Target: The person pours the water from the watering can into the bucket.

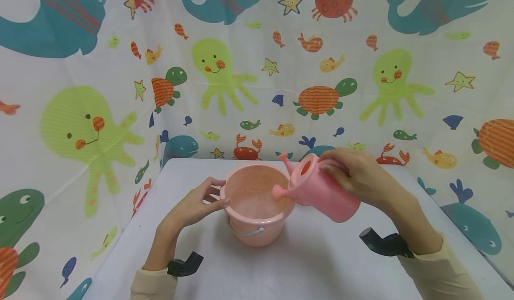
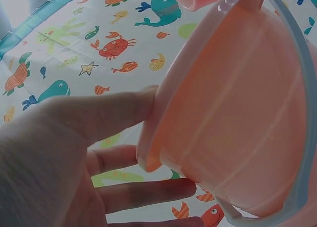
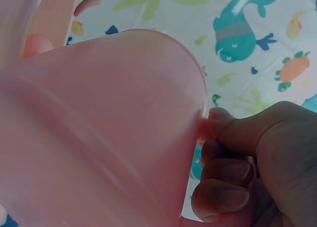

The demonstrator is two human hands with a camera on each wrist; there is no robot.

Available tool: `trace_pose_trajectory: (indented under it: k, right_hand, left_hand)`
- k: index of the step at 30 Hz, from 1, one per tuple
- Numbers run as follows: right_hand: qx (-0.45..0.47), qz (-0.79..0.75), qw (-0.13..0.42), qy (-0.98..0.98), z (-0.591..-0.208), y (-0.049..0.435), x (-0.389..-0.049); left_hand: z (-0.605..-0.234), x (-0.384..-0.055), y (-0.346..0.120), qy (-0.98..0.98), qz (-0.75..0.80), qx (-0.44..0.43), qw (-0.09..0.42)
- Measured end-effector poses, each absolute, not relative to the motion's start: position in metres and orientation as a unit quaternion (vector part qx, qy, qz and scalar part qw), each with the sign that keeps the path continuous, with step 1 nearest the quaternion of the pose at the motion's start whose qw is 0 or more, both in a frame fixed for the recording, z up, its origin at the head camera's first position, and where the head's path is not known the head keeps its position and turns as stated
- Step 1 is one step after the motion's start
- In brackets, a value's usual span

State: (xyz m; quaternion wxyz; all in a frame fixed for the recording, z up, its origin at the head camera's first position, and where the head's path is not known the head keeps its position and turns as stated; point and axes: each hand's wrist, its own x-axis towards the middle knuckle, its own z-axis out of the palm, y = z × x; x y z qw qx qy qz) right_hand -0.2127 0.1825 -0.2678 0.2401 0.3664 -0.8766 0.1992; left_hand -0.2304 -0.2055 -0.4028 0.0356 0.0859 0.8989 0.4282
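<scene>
My left hand (image 1: 205,198) holds the rim of a light pink bucket (image 1: 257,240), thumb on the rim and fingers spread along its outer side. Clear liquid with small bubbles shows inside. A pale handle (image 2: 302,88) hangs down the bucket's side. My right hand (image 1: 355,175) grips the handle of a pink watering can (image 1: 325,197), fingers curled round it in the right wrist view. The can is tilted left, its round spout head (image 1: 279,192) over the bucket's right rim. No stream shows from the spout.
Behind the held can, a second pink spout (image 1: 285,157) sticks up, its body mostly hidden. White table (image 1: 201,264) lies underneath. A sheet with sea-animal prints (image 1: 257,68) hangs at the back and both sides. Dark cameras sit on both wrists.
</scene>
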Motion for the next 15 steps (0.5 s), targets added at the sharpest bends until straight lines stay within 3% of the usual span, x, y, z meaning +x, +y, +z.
trace_pose_trajectory:
  k: [15]
  right_hand:
    - [0.364, 0.198, 0.222, -0.883, -0.2652, 0.1804, -0.2148]
  left_hand:
    - [-0.3999, -0.2307, -0.2049, 0.9, 0.427, 0.083, 0.037]
